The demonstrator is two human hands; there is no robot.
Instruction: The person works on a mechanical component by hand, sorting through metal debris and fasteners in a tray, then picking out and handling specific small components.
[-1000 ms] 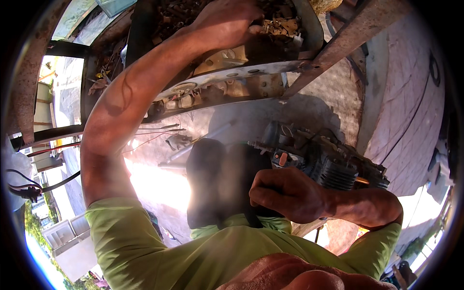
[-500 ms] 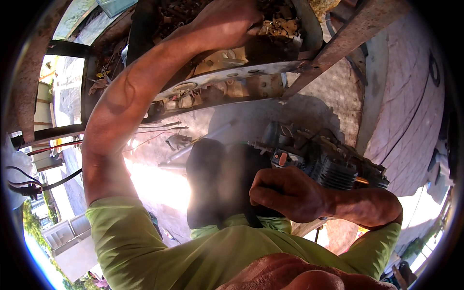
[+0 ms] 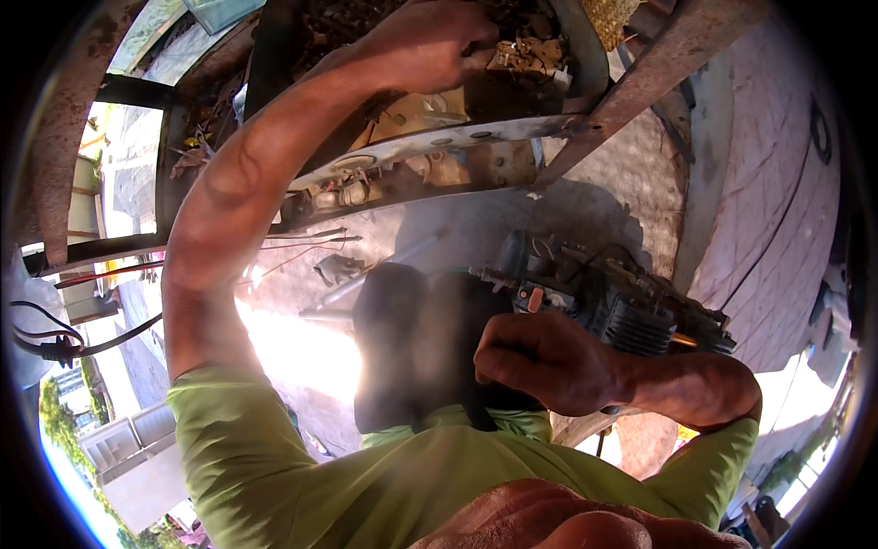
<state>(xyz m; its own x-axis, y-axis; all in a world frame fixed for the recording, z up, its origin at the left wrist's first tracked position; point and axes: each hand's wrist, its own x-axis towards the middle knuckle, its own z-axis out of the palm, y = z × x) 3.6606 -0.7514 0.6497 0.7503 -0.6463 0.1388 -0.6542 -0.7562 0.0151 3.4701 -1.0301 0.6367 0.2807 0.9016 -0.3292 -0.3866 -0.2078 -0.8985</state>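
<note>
My left hand (image 3: 437, 48) reaches forward over a dark metal tray (image 3: 585, 50) heaped with small rusty metal parts (image 3: 532, 53). Its fingers bend down among the parts, and whatever lies between them is out of sight. Closer to my body, my right hand (image 3: 546, 364) is closed in a fist above my dark-clothed lap (image 3: 393, 348). The inside of that fist is hidden, so I cannot see anything in it. Just beyond it on the right stands a greasy engine-like machine (image 3: 636, 320) with cooling fins and an orange piece.
A rusty angled bar (image 3: 672, 69) crosses at the upper right. Beneath the tray runs a metal shelf edge (image 3: 498, 129) with more parts below. Dark cables (image 3: 59, 348) hang at the left. A pale tube (image 3: 384, 268) lies on the floor.
My left forearm and elbow have shifted slightly to the right, and the left hand's fingers have moved a little over the parts. The right fist stays nearly still.
</note>
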